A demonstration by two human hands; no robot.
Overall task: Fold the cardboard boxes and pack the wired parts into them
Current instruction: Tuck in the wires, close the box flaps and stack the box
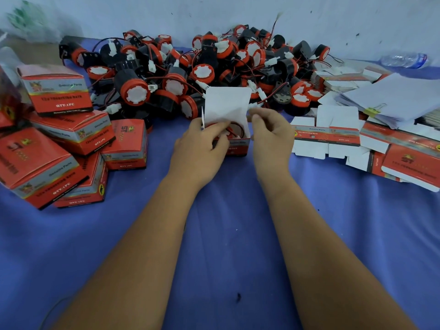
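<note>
- Covering the whole tabletop (226,234) you've got a blue cloth, and everything sits on it.
- Along the back by the wall there's a big heap of wired parts (202,70), red-and-black with white connectors and thin wires all tangled up.
- On your left, a pile of closed red boxes (71,148), some tilted against each other.
- On your right, flat unfolded box blanks (357,136), plus a stack of white paper (400,96) with a yellow binder clip (371,111).
- Dead center, the open box (234,139) with its white lid flap standing up and a red part inside.
- Your left hand (202,144) curls its fingers over the box's left rim, fingertips on the part.
- Your right hand (271,132) pinches the right-side flap.
</note>
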